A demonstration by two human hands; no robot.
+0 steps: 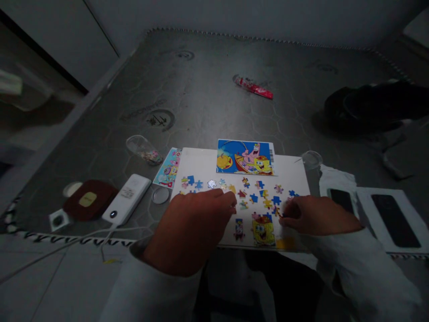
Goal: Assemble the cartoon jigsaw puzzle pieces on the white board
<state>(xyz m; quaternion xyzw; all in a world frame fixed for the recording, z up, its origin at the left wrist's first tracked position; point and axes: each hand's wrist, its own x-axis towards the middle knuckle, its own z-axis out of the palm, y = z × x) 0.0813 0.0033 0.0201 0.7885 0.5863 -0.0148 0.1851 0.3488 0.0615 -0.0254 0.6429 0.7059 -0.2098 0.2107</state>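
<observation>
Over the white board (197,161), the left hand (197,223) has its fingers bunched narrow, and I cannot tell whether they hold anything. The right hand (313,215) bends its fingers close together beside the loose puzzle pieces (254,197), its grip likewise unclear. These lie scattered in front of the picture card (244,157), a joined puzzle section (263,231) nearer the board's front edge

The board (196,162) lies right before me, loose puzzle pieces (254,197) across its middle. From there, joined pieces (263,231) sit at five o'clock, and a picture card (246,157) overlaps the far edge at twelve, with a wrapper (256,88) well beyond. My power bank (129,197) lies at nine, a container (144,150) at ten, and a phone (339,198) at three.
</observation>
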